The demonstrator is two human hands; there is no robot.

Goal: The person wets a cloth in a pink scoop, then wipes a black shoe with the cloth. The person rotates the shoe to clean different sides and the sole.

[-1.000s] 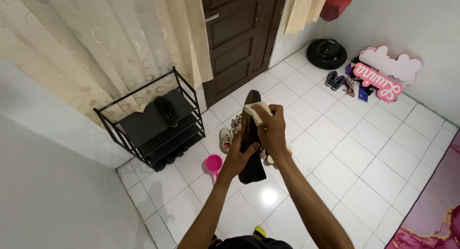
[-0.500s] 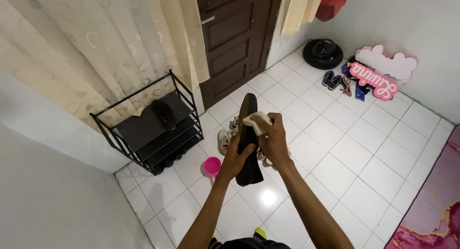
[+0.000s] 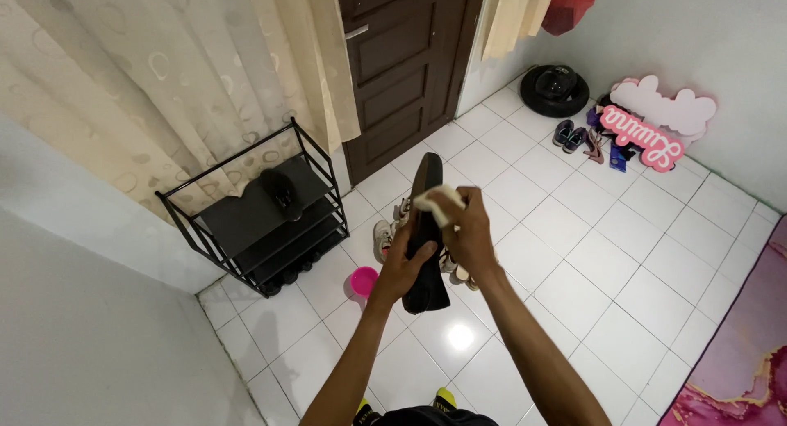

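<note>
Shoe [image 3: 426, 229] in L hand [image 3: 406, 270]; R hand [image 3: 469, 233] w/ cloth [image 3: 432, 203]; pink sign [image 3: 643, 137] by wall.

Both hands [image 3: 438, 246] raised together, fingers curled

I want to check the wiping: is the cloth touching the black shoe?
Touching. In the head view, the right hand presses the pale cloth against the shoe, with no gap between them.

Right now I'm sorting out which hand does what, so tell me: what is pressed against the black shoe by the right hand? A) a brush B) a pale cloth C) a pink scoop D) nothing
B: the right hand presses a pale cloth against the black shoe, which the left hand grips lower down.
</note>
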